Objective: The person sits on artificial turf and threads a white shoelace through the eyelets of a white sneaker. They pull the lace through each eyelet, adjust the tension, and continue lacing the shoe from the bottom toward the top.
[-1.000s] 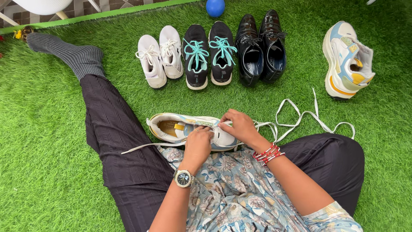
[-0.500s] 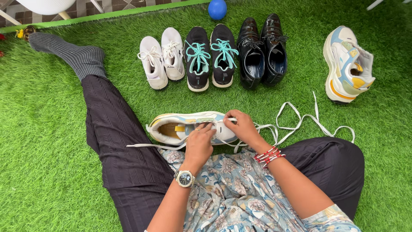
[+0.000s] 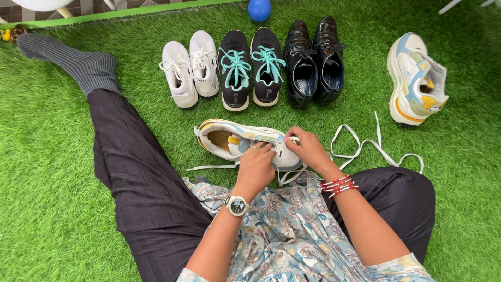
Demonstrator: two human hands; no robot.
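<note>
Lacing step in hand. Sneaker [image 3: 235, 140] on grass [image 3: 47, 156] at lap, 12 o'clock of knees. Left hand [image 3: 257, 168] gripping tongue area; right hand [image 3: 309, 149] pinching lace [image 3: 365, 143], trailing to 3 o'clock. Next: lace tip fed through following eyelet, slack drawn.

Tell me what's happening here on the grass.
A person sits on green turf with both hands on a pale chunky sneaker. The left hand and right hand work at its lace area, and a long white lace trails to the right. Its mate lies apart, beside three pairs in a row.
</note>
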